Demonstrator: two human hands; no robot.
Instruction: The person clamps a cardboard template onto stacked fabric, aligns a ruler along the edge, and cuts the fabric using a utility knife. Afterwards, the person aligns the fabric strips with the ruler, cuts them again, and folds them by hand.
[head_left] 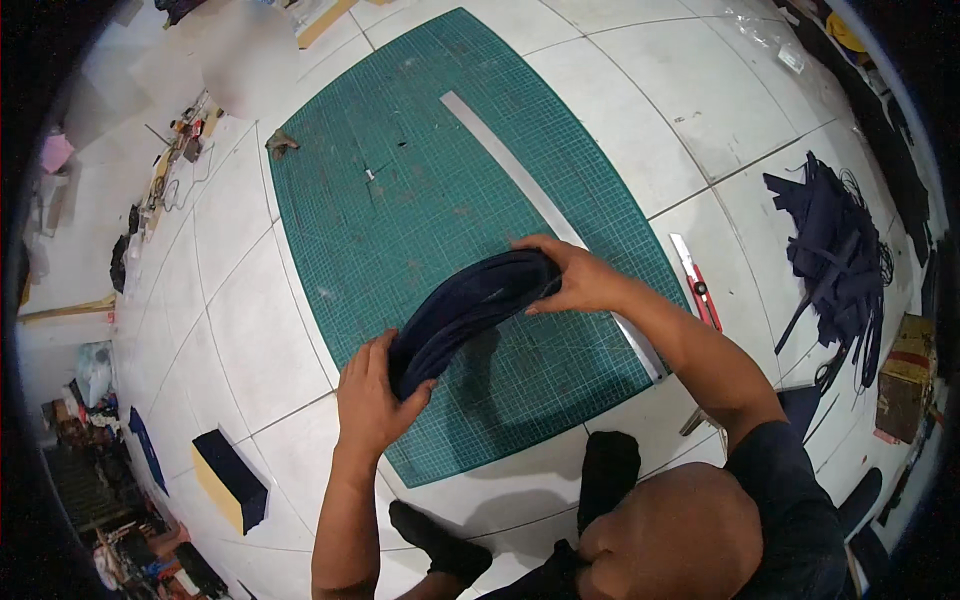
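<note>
Dark sleeve (795,510) is filling one corner. Left hand (370,400) and right hand (582,278) are pinching a navy cloth bundle (465,300) above the green cutting mat (380,220). It's looking gathered; nothing is showing what's left.

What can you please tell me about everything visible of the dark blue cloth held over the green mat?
The dark blue cloth looks like soft woven fabric, gathered into a thick, layered bundle with folds running lengthwise. It bows in an arc, its far side bulging outward. The left hand grips its nearer end, the right hand its farther end. It appears raised above the green mat, casting a shadow there.
</note>
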